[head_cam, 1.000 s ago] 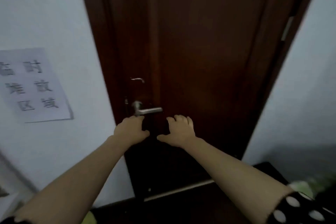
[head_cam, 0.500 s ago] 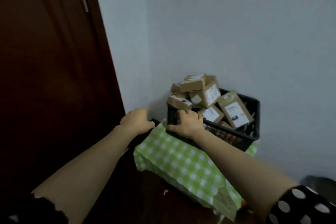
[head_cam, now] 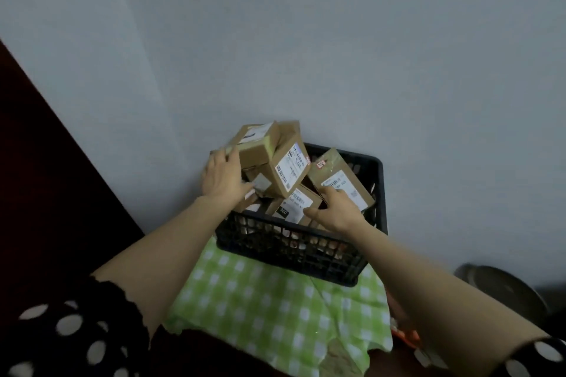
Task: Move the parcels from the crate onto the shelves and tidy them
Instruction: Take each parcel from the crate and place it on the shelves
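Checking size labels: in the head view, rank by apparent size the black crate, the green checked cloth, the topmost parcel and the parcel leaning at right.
1. green checked cloth, though nearer the camera.
2. black crate.
3. topmost parcel and parcel leaning at right: look alike, not ranked.

Down low, a green-and-white checked cloth (head_cam: 275,309) covers the support (what's underneath is hidden). Its near edge is crumpled and it droops at the right corner. Right on the cloth, at the far end, sits a black lattice-sided crate (head_cam: 294,249), hard by the grey wall (head_cam: 337,55).
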{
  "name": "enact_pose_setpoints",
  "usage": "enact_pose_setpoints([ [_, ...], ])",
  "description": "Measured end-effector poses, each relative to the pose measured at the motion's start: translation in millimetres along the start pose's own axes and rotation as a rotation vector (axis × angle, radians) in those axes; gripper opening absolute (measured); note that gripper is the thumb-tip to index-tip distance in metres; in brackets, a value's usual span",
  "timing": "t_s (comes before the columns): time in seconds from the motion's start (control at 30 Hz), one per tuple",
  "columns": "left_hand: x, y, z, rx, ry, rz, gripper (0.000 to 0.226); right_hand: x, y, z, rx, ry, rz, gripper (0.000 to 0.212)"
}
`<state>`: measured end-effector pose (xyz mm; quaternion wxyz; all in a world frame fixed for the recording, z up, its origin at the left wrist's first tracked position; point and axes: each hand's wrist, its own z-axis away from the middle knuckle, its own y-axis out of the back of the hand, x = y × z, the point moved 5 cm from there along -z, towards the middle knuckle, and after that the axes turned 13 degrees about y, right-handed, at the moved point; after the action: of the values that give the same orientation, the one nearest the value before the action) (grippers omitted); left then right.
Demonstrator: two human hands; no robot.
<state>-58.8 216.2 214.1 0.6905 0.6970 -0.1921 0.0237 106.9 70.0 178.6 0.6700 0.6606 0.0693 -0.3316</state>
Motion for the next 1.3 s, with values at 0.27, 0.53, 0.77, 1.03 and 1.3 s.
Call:
enact_pose_setpoints([
  [0.27,13,-40,-74,0.06,-0.063,-0.261,0.074,0,-2,-70,0.012,0.074,-0.212,0.063],
  [0.53,13,-24,-65,0.246,-0.178,0.028,0.053,-7,13,-105,0.089,0.09,-0.521,0.037],
  [0.77,-2,26,-10,0.435,-0.281,-0.092,0.048,-68,13,-106,-0.201,0.029,-1.365,0.038],
  [1.03,-66,83,77,0.395,0.119,0.149,0.077,-146,4,-76,-0.334,0.239,-1.41,0.033],
  [1.3,-125,154,135,0.328,0.646,1.151,0.016,-238,1,-15,-0.55,0.574,-1.299,0.034],
])
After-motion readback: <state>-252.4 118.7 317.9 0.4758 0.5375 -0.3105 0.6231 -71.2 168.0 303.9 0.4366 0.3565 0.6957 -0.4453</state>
